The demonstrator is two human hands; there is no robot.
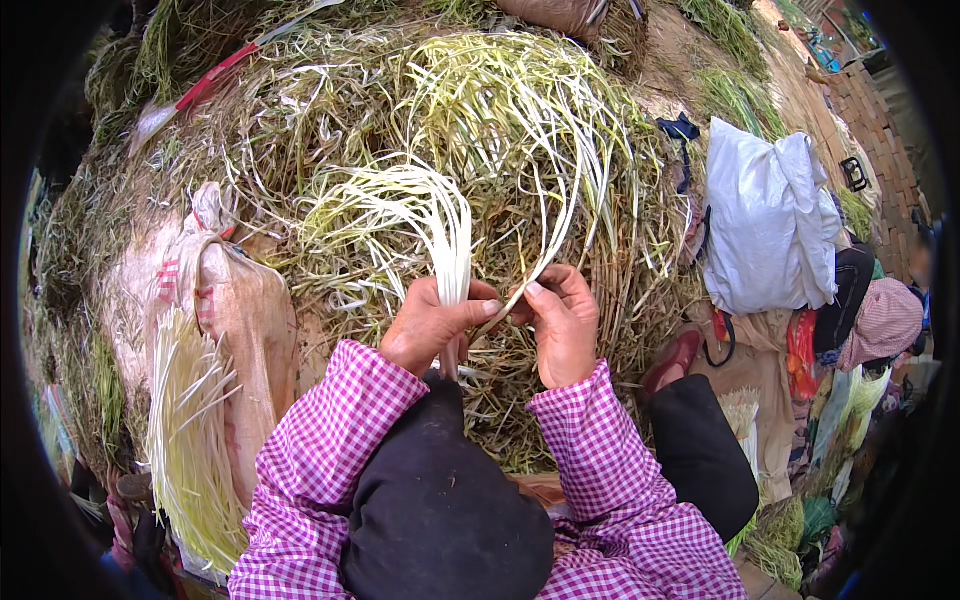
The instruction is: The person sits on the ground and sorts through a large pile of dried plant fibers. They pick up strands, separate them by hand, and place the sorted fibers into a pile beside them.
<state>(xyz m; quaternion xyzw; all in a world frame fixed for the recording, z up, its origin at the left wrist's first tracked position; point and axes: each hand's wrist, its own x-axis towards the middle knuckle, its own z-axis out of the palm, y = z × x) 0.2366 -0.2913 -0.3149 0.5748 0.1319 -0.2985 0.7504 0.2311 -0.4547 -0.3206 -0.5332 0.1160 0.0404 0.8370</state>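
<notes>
My left hand [422, 326] is closed around a bunch of long white stalks [452, 245] that look like blanched chives. Their pale yellow-green tips droop to the left over the pile, and the lower ends come out beneath my fist. Close beside it, my right hand [562, 328] pinches a thin stalk [553, 248] between thumb and fingers. That stalk's upper end runs up into the loose leaves, while its lower end reaches my left thumb. Below my hands is my dark-covered knee [450, 490].
A large heap of dry and yellow-green leaves [340, 130] spreads ahead. At the left, trimmed pale stalks [190, 440] lean on a tan woven sack [245, 330]. A white sack [765, 220] lies at the right, near a person in a checked head covering [882, 320].
</notes>
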